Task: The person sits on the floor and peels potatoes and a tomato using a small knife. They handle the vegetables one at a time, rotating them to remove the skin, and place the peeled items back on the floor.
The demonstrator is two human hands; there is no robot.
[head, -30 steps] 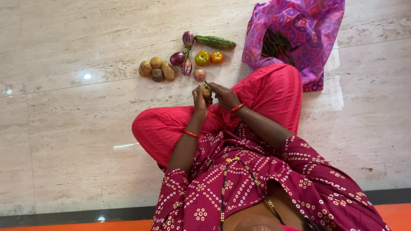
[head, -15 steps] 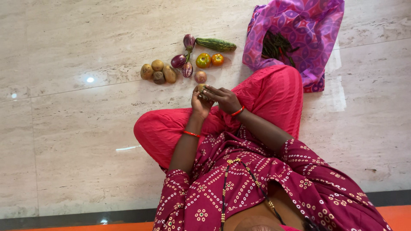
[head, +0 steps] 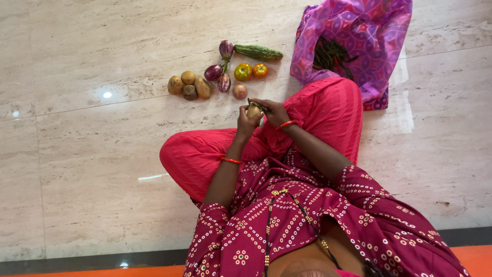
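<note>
On the pale stone floor (head: 77, 154), going from the left, four potatoes (head: 188, 85) lie bunched together, touching one another. Just beside them to the right are three small purple eggplants (head: 220, 69), one higher up and two lower, close together. Below and right of those sits a single onion (head: 240, 92), a little apart from the rest. Above the onion are two tomatoes (head: 251, 71) side by side, one greenish-yellow and one orange-red, and beyond them a long green cucumber (head: 258, 52) lies flat, its left end near the top eggplant.

The person sits cross-legged on the floor in red trousers. Seen in the head view, the hand with the arm on the left of the picture, the left hand (head: 247, 122), is curled around a small brownish vegetable (head: 254, 111), holding it up just below the onion. The right hand (head: 277, 113) meets it from the other side, its fingers closed on a thin dark tool (head: 258, 104) laid across the top of the vegetable; what kind of tool cannot be told.

Toward the upper right corner of the floor, a purple patterned cloth bag (head: 379, 36) lies open beside the raised knee, with green beans (head: 332, 54) inside.
</note>
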